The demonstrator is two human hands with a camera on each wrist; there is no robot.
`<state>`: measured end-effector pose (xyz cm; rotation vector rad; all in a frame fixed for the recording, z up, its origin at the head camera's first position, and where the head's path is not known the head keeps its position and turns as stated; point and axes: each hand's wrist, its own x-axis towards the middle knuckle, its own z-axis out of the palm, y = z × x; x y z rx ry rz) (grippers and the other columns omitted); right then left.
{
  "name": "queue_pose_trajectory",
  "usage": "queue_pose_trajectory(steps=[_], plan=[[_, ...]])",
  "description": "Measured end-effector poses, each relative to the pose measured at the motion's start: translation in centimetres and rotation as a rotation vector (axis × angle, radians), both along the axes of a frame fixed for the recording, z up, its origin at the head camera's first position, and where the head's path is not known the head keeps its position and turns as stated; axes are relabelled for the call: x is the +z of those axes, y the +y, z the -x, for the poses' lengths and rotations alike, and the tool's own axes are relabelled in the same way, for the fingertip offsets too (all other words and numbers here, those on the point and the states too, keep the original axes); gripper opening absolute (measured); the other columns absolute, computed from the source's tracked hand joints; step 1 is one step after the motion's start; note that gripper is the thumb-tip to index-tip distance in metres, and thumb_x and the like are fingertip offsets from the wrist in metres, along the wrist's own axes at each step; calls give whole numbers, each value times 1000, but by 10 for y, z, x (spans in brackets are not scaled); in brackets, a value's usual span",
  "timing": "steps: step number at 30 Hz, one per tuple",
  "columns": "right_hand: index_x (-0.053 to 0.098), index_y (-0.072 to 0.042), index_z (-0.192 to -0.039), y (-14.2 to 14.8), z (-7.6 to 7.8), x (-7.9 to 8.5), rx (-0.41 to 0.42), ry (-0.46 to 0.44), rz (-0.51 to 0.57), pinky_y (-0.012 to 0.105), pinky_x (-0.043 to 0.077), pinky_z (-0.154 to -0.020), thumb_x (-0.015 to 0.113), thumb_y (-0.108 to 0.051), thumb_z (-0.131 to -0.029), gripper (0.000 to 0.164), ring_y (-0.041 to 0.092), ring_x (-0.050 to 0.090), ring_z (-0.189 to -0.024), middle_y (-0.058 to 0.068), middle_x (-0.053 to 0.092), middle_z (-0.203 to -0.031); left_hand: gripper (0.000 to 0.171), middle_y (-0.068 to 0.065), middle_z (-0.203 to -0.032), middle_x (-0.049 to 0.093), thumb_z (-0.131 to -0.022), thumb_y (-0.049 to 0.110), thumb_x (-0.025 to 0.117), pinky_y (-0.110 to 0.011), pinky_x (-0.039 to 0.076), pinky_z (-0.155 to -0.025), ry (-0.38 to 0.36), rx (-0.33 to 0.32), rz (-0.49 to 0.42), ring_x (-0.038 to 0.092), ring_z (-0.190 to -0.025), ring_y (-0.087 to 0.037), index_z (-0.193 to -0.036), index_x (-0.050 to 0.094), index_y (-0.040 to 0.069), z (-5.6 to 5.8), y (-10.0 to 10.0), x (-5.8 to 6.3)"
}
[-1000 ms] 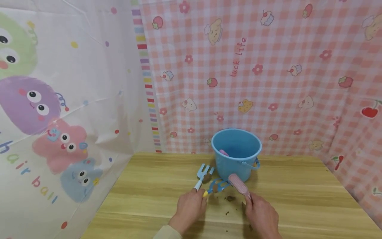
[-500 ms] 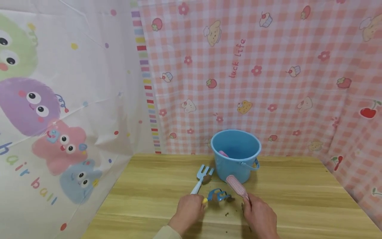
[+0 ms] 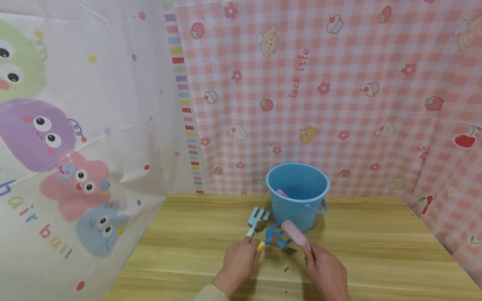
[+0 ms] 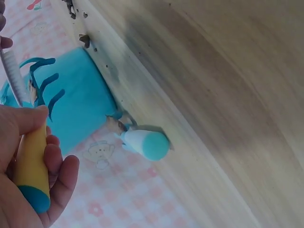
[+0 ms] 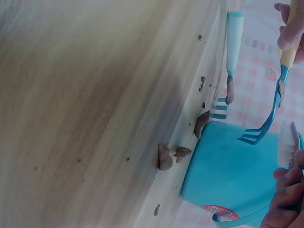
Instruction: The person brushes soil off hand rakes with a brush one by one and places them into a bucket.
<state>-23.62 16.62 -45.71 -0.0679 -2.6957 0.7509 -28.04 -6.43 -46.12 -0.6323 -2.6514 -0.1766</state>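
My left hand (image 3: pixel 241 260) grips the yellow handle of a blue hand rake (image 3: pixel 270 232), which is held above the table with a brown clump of dirt (image 3: pixel 274 240) stuck to its head. In my right hand (image 3: pixel 328 267) is a pink-backed brush (image 3: pixel 293 232); its white bristles (image 5: pixel 286 142) show in the right wrist view. The brush head overlaps the rake's tines in the head view. To the left lies a light blue garden fork (image 3: pixel 252 228) with a white handle, a brown lump (image 3: pixel 260 225) at its tines.
A blue bucket (image 3: pixel 297 215) with its handle down stands behind the tools, something pink (image 3: pixel 281 193) inside it. Brown crumbs and lumps (image 5: pixel 164 157) are scattered on the wooden table (image 3: pixel 180 251) in front. A pink checked cloth (image 3: pixel 361 125) hangs behind.
The rake dipped toward the table half a second ago and is now raised and turned, its head by the brush. The brush has shifted slightly left. Fork and bucket have stayed put.
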Motion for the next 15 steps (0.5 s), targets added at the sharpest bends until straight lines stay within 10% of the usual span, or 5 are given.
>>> queue_pose_trajectory(steps=[8, 15], plan=[[73, -7, -110, -11, -3, 1, 80, 98, -31, 47, 52, -57, 69, -20, -93, 22, 27, 69, -76, 6, 72, -90, 15, 4, -76, 63, -83, 26, 77, -28, 41, -47, 39, -29, -29, 62, -60, -14, -86, 65, 17, -1, 0, -2], [72, -7, -110, -14, 0, 0, 67, 1, -71, 42, 49, -55, 68, -20, -93, 22, 17, 62, -66, 2, 68, -83, 15, 5, -76, 62, -84, 27, 76, -28, 41, -46, 71, -28, -9, 61, -59, -14, -87, 65, 17, -1, 1, -4]])
